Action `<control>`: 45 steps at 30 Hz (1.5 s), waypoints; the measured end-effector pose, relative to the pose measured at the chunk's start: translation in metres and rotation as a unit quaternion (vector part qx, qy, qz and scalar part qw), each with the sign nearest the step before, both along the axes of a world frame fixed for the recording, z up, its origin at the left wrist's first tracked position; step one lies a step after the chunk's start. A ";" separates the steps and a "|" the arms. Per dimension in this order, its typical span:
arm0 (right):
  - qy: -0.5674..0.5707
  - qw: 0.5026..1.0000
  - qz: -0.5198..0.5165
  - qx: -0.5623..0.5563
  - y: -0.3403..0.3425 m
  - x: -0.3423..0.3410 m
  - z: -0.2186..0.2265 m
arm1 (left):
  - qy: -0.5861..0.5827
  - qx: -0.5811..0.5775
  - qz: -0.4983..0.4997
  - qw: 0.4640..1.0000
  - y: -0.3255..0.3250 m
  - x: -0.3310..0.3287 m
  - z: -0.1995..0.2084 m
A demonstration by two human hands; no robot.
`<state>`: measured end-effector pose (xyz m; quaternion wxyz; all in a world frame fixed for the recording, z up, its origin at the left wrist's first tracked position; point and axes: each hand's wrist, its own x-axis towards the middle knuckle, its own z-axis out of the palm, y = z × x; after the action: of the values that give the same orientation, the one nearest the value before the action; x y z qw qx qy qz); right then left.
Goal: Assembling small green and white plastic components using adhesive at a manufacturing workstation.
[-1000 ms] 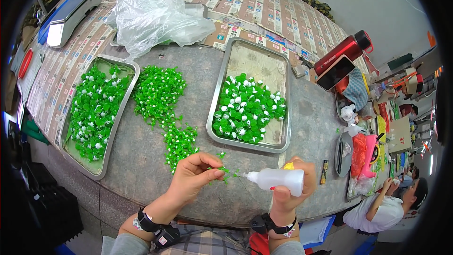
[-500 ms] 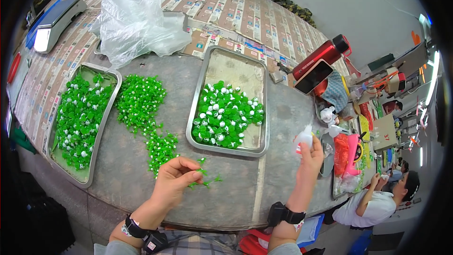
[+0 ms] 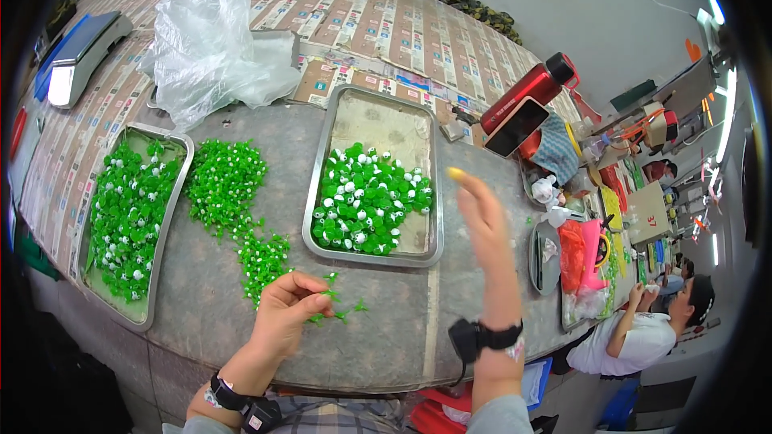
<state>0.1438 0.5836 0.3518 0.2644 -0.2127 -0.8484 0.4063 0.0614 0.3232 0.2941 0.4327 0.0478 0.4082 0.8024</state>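
My left hand [image 3: 288, 309] is pinched, thumb against forefinger, on a small green plastic piece [image 3: 330, 295] that shows at the fingertips. A few loose green pieces [image 3: 359, 305] lie on the grey tabletop just beyond it. Further off spreads a pile of small green pieces [image 3: 227, 181] with pale spots. To the right of the steel tray [image 3: 435, 233], my right hand [image 3: 486, 225] is raised with its fingers stretched out, blurred by motion, and nothing shows in it. Round green pieces with white eyeball-like beads [image 3: 370, 201] partly fill that tray.
A second steel tray [image 3: 183, 162] of similar pieces stands at the left, with a scale [image 3: 84, 56] behind it. Clear plastic bag [image 3: 209, 48] at the back. On the right are a red flask [image 3: 527, 92], a phone [image 3: 516, 126], a dark dish [image 3: 537, 261] and a seated person [image 3: 643, 329].
My right hand has swung up and left toward the tray; the small white bottle it held no longer shows. My left hand keeps its pinch. The whole view has shifted slightly.
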 end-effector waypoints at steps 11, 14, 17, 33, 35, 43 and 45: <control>-0.185 0.969 0.035 0.158 -0.008 -0.044 -0.070 | -0.019 -0.006 -0.008 1.000 -0.002 -0.001 -0.001; -0.194 0.952 0.017 0.237 -0.031 -0.020 -0.070 | -0.022 0.001 -0.017 1.000 0.001 0.000 0.001; -0.255 0.944 0.053 0.205 -0.050 -0.007 -0.058 | -0.020 -0.001 -0.019 1.000 0.002 0.000 0.002; -0.205 0.973 -0.047 0.098 0.006 -0.018 -0.038 | -0.020 -0.013 -0.016 1.000 0.002 0.001 0.002; -0.228 0.934 0.022 0.272 0.010 -0.024 -0.045 | -0.022 -0.010 -0.017 1.000 0.002 0.001 0.003; -0.101 0.985 0.077 -0.114 -0.044 0.001 -0.005 | -0.013 0.025 -0.043 0.999 -0.004 -0.002 -0.002; -0.090 0.979 0.140 -0.118 -0.076 0.011 0.003 | -0.025 0.064 -0.090 0.994 -0.002 -0.001 0.000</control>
<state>0.1547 0.5078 0.3551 0.1008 -0.1576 -0.8362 0.5156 0.0602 0.3215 0.2941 0.5089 0.0920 0.3388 0.7860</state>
